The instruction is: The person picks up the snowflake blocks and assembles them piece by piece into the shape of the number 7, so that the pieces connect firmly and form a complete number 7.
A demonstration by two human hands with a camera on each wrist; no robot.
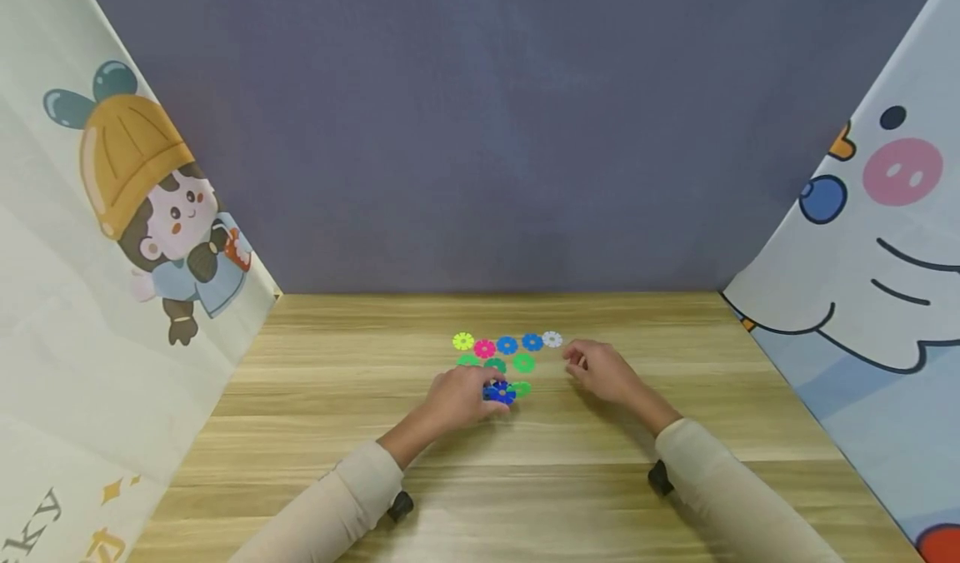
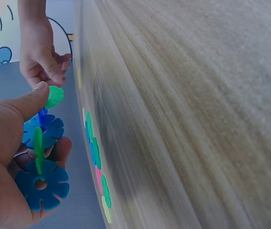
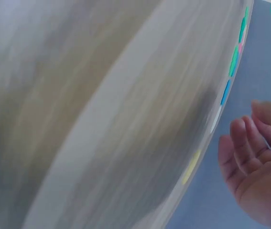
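Snowflake-disc cluster (image 1: 499, 391) in left hand (image 1: 461, 398)

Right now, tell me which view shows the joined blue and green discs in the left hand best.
The left wrist view: the joined discs fill the left hand, slots plain. The head view shows them small under the fingers. The right wrist view shows at most a blurred green bit at its corner.

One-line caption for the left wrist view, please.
Left hand grips joined blue and green plastic snowflake discs; the empty right hand hovers beyond, beside the wooden table.
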